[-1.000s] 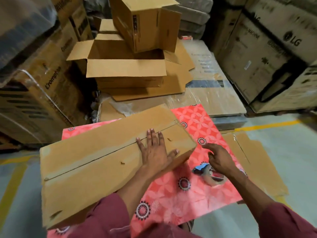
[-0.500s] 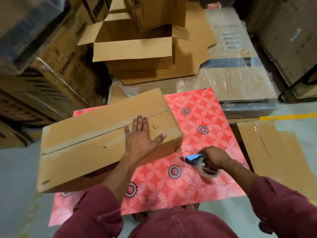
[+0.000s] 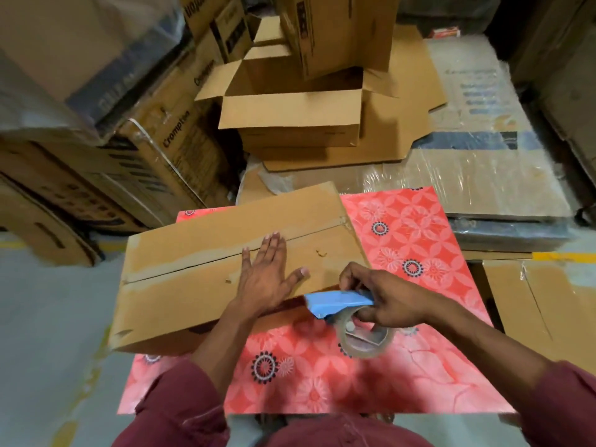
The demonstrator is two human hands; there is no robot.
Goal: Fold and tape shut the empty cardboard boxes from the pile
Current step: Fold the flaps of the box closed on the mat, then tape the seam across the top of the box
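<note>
Head view, box: the closed cardboard box (image 3: 232,269) lies slantwise on the red flowered bench (image 3: 403,240), its left end hanging past the bench's left edge, the flap seam running along its top.
Head view, left hand: the left hand (image 3: 264,279) lies flat on the box top, fingers straight and spread, fingertips at the seam, grasping nothing.
Head view, right hand: the right hand (image 3: 387,301) grips a blue tape dispenser (image 3: 342,303) with a clear tape roll, just beside the box's near right corner, above the bench.
Change: half a second ago the dispenser sat lower on the bench, apart from the box; now it is raised and close to the corner. The left hand stays in place.
Edges and room: open boxes (image 3: 290,114) are stacked behind on wrapped goods; bare bench shows to the right and near side; flat cardboard (image 3: 532,301) lies right of the bench.
</note>
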